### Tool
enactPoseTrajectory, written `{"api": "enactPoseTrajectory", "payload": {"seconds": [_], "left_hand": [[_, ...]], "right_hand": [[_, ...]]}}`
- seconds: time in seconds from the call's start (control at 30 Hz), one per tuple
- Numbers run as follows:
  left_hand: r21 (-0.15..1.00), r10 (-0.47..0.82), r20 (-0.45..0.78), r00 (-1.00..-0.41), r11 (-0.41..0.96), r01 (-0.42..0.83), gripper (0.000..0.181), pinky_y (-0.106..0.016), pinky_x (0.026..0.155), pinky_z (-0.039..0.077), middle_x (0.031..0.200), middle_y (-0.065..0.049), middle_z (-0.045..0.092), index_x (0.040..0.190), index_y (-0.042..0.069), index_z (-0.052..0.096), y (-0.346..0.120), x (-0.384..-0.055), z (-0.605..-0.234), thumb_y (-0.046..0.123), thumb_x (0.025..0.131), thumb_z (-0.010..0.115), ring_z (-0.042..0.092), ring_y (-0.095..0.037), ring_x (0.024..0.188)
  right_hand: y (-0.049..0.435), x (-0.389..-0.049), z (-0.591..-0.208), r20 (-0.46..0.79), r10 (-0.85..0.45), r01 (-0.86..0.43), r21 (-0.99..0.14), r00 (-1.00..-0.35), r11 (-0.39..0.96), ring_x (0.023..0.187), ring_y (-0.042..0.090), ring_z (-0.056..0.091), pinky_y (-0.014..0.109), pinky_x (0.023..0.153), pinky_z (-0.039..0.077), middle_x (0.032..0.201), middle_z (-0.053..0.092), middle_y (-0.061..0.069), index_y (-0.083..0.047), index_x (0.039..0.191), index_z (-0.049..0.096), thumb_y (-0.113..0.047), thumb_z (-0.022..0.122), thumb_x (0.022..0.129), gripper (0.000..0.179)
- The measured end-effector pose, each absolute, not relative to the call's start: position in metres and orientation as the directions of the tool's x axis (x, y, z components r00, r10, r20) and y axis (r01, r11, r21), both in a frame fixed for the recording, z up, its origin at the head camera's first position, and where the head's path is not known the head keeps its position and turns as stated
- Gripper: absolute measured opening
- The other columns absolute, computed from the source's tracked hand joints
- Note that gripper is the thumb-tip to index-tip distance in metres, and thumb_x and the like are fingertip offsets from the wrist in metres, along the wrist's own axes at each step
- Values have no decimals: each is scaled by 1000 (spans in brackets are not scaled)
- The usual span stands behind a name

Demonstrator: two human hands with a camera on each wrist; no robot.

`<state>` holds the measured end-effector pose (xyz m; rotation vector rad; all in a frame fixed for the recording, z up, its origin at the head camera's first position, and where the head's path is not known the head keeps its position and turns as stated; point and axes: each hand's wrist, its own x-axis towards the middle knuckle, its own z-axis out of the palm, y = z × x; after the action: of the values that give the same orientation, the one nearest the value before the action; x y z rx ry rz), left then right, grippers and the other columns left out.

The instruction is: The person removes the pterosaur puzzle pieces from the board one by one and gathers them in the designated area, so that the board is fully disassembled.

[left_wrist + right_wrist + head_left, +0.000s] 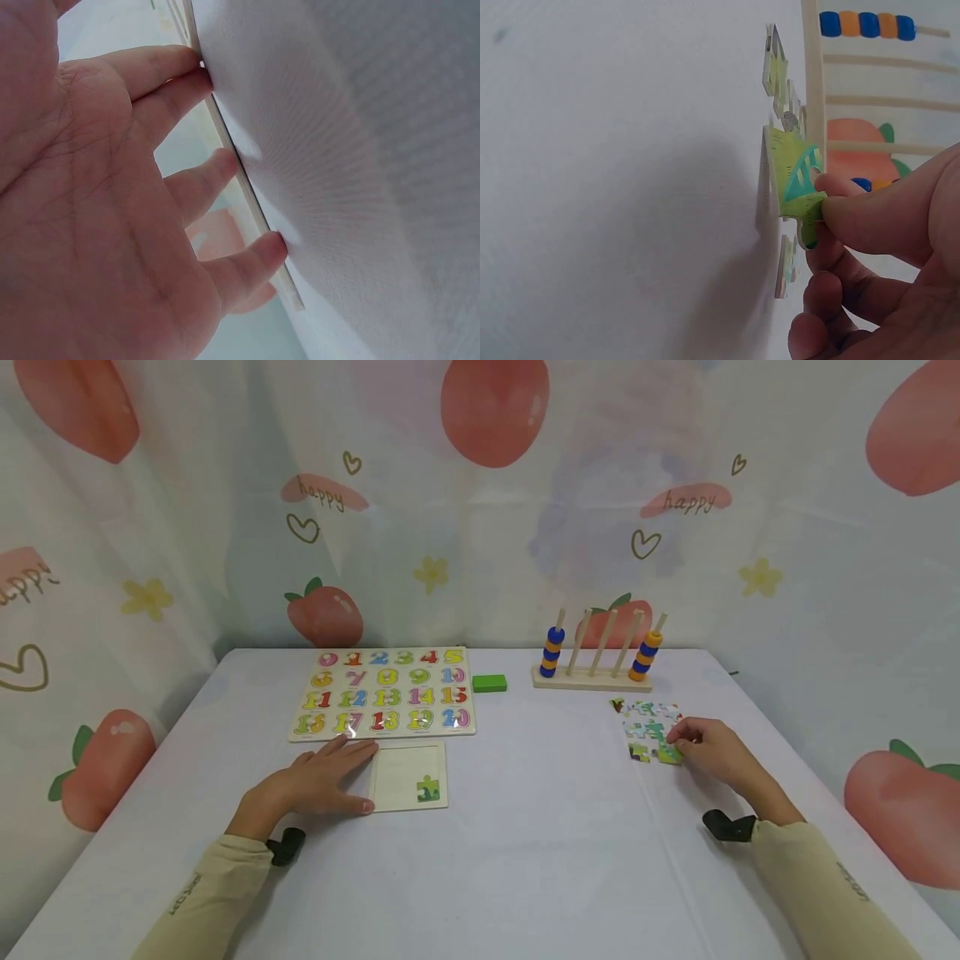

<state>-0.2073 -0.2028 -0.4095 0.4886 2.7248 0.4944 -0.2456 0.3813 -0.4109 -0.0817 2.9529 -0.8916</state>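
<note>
A square puzzle tray (397,768) lies on the table with one green puzzle piece (428,788) in its near right corner. My left hand (318,781) rests at the tray's left side, its fingers spread and their tips touching near the edge. Far to the right, my right hand (716,752) pinches a green puzzle piece (799,172) between thumb and finger, the piece tilted up off the table. Beside that hand lie several loose puzzle pieces (643,727) in a cluster; the hand hides part of it.
Behind the tray lies a number board (382,693) with coloured numerals. A green block (490,683) sits against its right side. A wooden bead rack (592,679) with blue and orange beads stands behind the loose pieces. A printed curtain (480,543) hangs behind the table.
</note>
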Motion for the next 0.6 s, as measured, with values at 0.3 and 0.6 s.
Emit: {"api": "enactPoseTrajectory", "payload": {"seconds": [0.3,0.6], "left_hand": [[399,389,-258,-884,877,269,99,-78,121,11,173,-17,29,168,11,35,-203,-208,-408,48,90,85,7,-48,161],[396,385,-264,-885,879,264,101,-78,121,10,174,-18,28,168,11,35,-204,-208,-409,49,89,85,7,-49,161]], "right_hand": [[376,-247,-419,34,-53,-63,-502,-998,862,90,35,54,44,75,48,99,66,21,7,105,70,4,56,100,15],[368,-246,-417,70,53,8,-529,-996,848,107,49,56,61,88,52,122,61,35,12,128,60,-7,49,107,31]]}}
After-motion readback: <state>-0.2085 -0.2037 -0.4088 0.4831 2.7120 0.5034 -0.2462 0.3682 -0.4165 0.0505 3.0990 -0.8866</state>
